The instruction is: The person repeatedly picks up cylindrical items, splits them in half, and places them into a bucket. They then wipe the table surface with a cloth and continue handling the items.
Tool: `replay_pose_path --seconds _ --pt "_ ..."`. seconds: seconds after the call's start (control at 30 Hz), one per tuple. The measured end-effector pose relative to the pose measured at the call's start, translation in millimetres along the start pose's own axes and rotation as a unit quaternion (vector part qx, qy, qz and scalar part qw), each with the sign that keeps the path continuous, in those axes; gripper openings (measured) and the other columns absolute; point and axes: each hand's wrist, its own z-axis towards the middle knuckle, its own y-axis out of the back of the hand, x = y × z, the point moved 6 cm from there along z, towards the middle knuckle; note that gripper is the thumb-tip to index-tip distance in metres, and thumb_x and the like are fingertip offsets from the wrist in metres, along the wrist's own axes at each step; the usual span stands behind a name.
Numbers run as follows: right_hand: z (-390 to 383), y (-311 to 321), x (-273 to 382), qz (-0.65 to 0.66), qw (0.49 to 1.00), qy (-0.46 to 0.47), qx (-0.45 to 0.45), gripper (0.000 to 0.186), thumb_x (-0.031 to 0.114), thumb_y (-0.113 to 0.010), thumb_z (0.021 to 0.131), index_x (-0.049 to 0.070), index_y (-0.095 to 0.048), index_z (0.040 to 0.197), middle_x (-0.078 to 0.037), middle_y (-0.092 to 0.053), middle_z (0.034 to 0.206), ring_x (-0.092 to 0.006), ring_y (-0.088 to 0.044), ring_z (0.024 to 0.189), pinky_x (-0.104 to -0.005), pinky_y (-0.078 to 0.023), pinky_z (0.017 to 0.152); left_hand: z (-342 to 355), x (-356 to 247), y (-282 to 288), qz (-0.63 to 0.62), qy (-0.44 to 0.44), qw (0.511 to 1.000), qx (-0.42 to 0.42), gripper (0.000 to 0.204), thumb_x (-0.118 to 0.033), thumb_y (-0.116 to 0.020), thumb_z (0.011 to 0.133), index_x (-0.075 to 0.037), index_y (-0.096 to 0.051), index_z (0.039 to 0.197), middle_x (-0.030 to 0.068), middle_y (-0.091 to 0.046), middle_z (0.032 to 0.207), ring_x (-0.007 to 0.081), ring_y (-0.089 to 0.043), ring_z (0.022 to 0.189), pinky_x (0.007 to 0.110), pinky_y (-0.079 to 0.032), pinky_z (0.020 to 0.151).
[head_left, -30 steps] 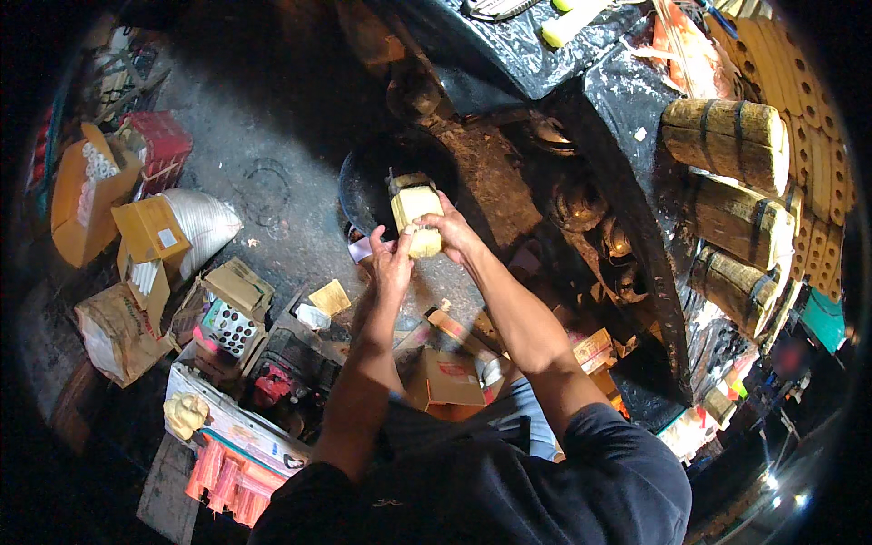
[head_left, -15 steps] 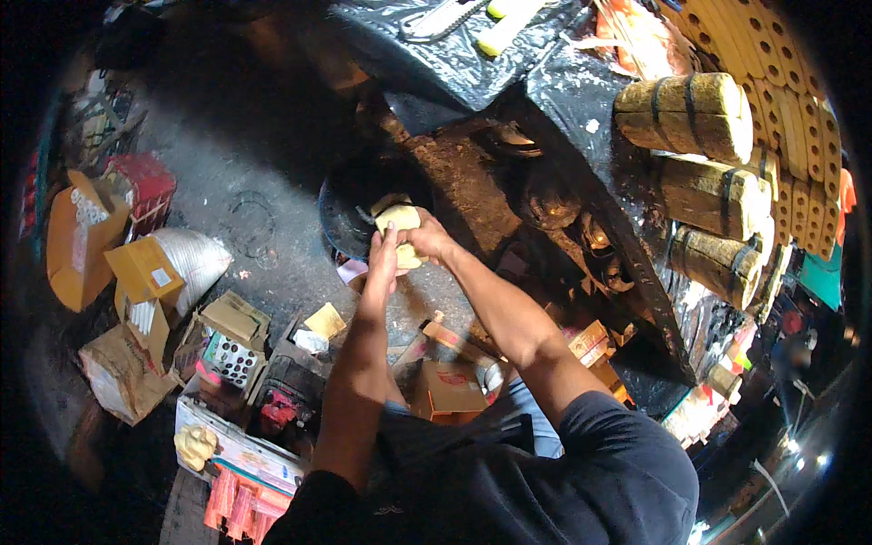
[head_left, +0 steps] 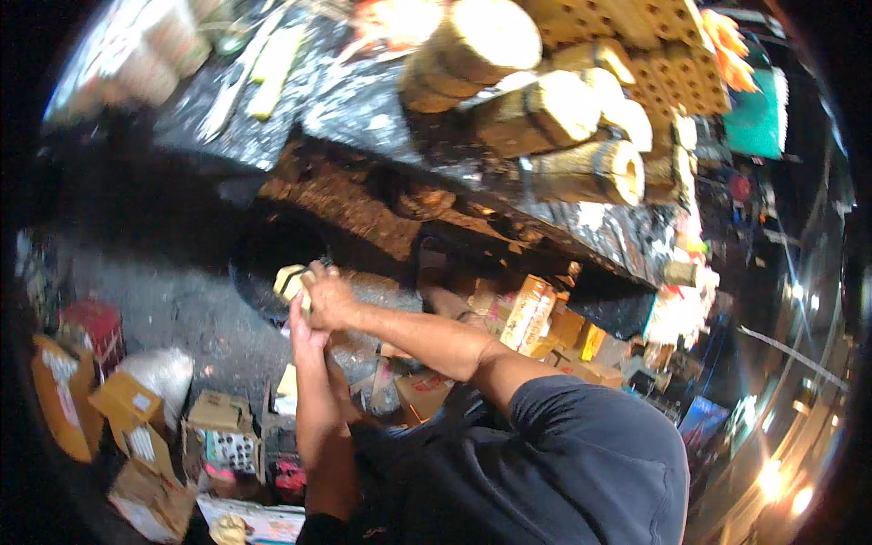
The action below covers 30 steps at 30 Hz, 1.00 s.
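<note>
Since the earlier frame, the view has swung to the right, so the floor cartons sit lower and the banded yellow cylinders (head_left: 581, 173) fill more of the upper middle. The hands now meet more closely, and less of the pale yellow block (head_left: 288, 280) is exposed.

Position: the block is held out in front of the person, over or just beside a dark round basin (head_left: 247, 259). A dark line, possibly a strap, crosses it.

Fingers: the right hand (head_left: 331, 300) is curled over the block's right side, fingers bent and closed on it. The left hand (head_left: 312, 334) reaches up from below, fingertips against the near end; how far it is closed cannot be told, as the right hand overlaps it.

Handling, as judged: the block appears rigid and manageable in weight, with flat faces and firm edges. Slipperiness cannot be confirmed; a smooth or damp surface would call for a full grip. Fragility seems low, though corners could chip. Sound holding points are the two long sides, with one palm supporting the near end and fingers kept clear of the dark line.

Surroundings: the cylinders rest on a shiny black sheet (head_left: 363, 113).
</note>
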Motion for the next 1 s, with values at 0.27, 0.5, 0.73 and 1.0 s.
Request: replay_pose_path --seconds 0.27,0.5,0.73,1.0 --pt "-72.0 14.9 47.8 -0.162 0.938 0.286 -0.110 0.059 0.029 -0.070 0.085 0.006 -0.061 0.138 -0.029 -0.056 0.140 -0.0509 -0.060 0.126 -0.0595 -0.061 0.078 -71.3 -2.0 -77.0 -0.044 -0.079 0.986 0.140 0.063 -0.059 -0.048 0.103 -0.021 -0.053 0.153 0.0111 -0.055 0.155 0.0371 -0.052 0.142 0.054 -0.043 0.118" --pt "-78.9 23.6 93.0 -0.181 0.886 0.399 -0.150 0.044 0.032 -0.068 0.081 0.006 -0.062 0.116 -0.023 -0.057 0.121 -0.0417 -0.062 0.106 -0.0507 -0.059 0.065 -116.1 -28.9 -59.1 -0.030 -0.043 0.998 0.030 0.077 -0.074 -0.048 0.094 -0.029 -0.049 0.157 0.0101 -0.050 0.162 0.0392 -0.045 0.148 0.070 -0.033 0.118" --pt "-79.2 58.5 88.4 -0.085 0.964 0.245 -0.061 0.068 0.014 -0.087 0.064 0.009 -0.064 0.128 -0.024 -0.056 0.127 -0.0460 -0.060 0.117 -0.0522 -0.063 0.085 -132.7 -93.9 -29.1 0.189 -0.132 0.952 -0.200 0.120 -0.090 -0.053 0.087 -0.004 -0.028 0.167 0.0225 -0.024 0.174 0.0437 -0.027 0.158 0.064 -0.026 0.125" --pt "-367.9 336.5 -12.0 0.206 0.949 0.059 -0.232 0.095 0.024 -0.095 0.052 0.011 -0.061 0.140 -0.016 -0.063 0.134 -0.0329 -0.061 0.127 -0.0423 -0.050 0.110 -168.7 -106.1 -146.1 0.669 -0.280 0.627 -0.285 0.090 -0.067 -0.067 0.095 0.007 -0.057 0.146 0.0294 -0.061 0.147 0.0414 -0.059 0.136 0.047 -0.043 0.116"
